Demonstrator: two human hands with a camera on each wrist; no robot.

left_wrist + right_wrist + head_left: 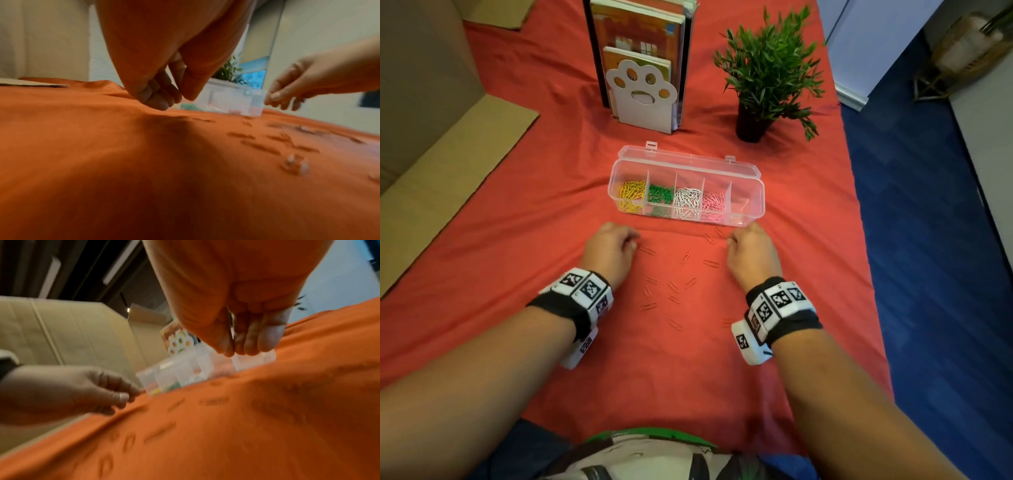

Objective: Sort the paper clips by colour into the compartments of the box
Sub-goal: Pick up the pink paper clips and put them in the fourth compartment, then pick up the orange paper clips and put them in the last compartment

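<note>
A clear compartment box [755, 192] lies open on the red cloth. From the left, its compartments hold yellow clips [631, 195], green clips [659, 198], white clips [687, 202] and pink clips [714, 202]. The rightmost compartment [744, 205] looks almost bare. Several red clips [674, 286] lie scattered on the cloth between my hands. My left hand [633, 241] hovers low with curled fingers beside one red clip [647, 250]. Thumb meets fingertips [162, 104], and no clip shows between them. My right hand [731, 240] is curled the same way by the box's front right corner, its fingertips [252, 345] bunched.
A paw-shaped bookend [642, 97] holding books stands behind the box, with a potted plant [767, 68] to its right. Flattened cardboard [441, 178] lies along the left. The table edge drops to blue carpet [928, 240] on the right.
</note>
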